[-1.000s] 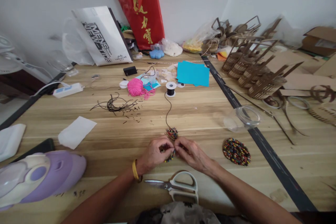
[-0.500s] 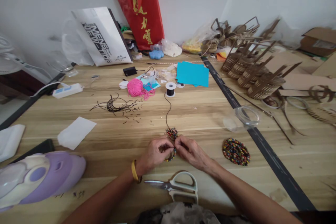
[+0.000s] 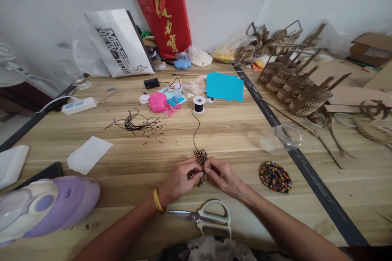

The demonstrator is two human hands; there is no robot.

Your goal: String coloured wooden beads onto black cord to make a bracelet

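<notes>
My left hand (image 3: 180, 177) and my right hand (image 3: 225, 177) meet over the table, fingertips pinched close together. Between them is a small loop of coloured beads, a bead bracelet (image 3: 200, 182), partly covered by the fingers. Both hands pinch at its upper end; the exact bit of cord there is too small to make out. Just beyond the fingertips lies a cluster of multicoloured beads (image 3: 200, 155). A black cord (image 3: 196, 130) runs from that cluster to a white spool (image 3: 199, 105). Scissors (image 3: 202, 216) with pale handles lie in front of me, below the hands.
Coiled bead strands (image 3: 275, 177) lie to the right. Cut black cords (image 3: 134, 122), pink yarn (image 3: 157, 102) and blue sheets (image 3: 224, 86) are farther back. A purple-and-white device (image 3: 61, 208) stands at left, woven baskets (image 3: 300, 85) at right, a red bag (image 3: 167, 16) behind.
The left fingers have shifted slightly, the thumb curling in closer by the bead bracelet. The right hand and the objects on the table look unmoved.
</notes>
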